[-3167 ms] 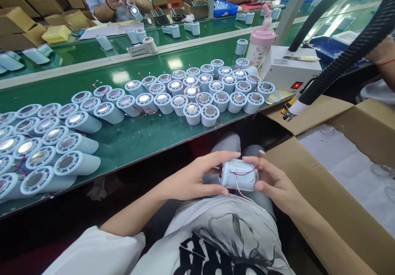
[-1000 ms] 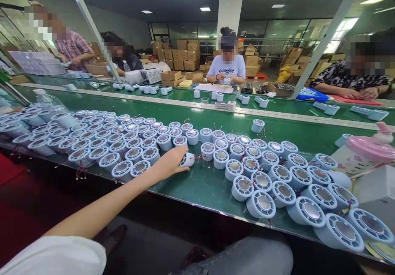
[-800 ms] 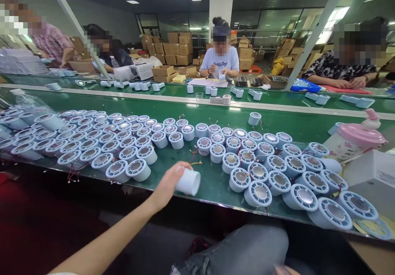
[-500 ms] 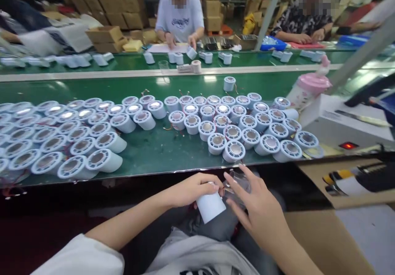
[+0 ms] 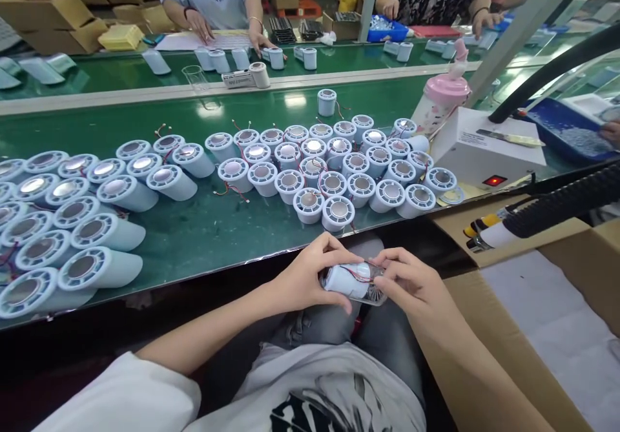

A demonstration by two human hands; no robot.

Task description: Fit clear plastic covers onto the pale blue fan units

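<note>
Over my lap I hold a pale blue cylindrical housing [image 5: 345, 279] with thin red wires, lying on its side. My left hand [image 5: 310, 276] grips its left end. At its right end my right hand [image 5: 407, 281] presses a clear round plastic part [image 5: 375, 295] against it. Both hands are below the front edge of the green bench [image 5: 208, 225].
Several identical blue housings [image 5: 310, 167] stand in rows on the bench, more lie at the left [image 5: 72, 225]. A white box with a red light [image 5: 484, 154] and a pink bottle [image 5: 438, 99] sit at right. An open cardboard carton [image 5: 508, 354] is beside my right arm. Other people work across the belt.
My left hand took a housing from the bench and brought it down to my lap. My right hand came in with the clear part. The housing now lies sideways between both hands.
</note>
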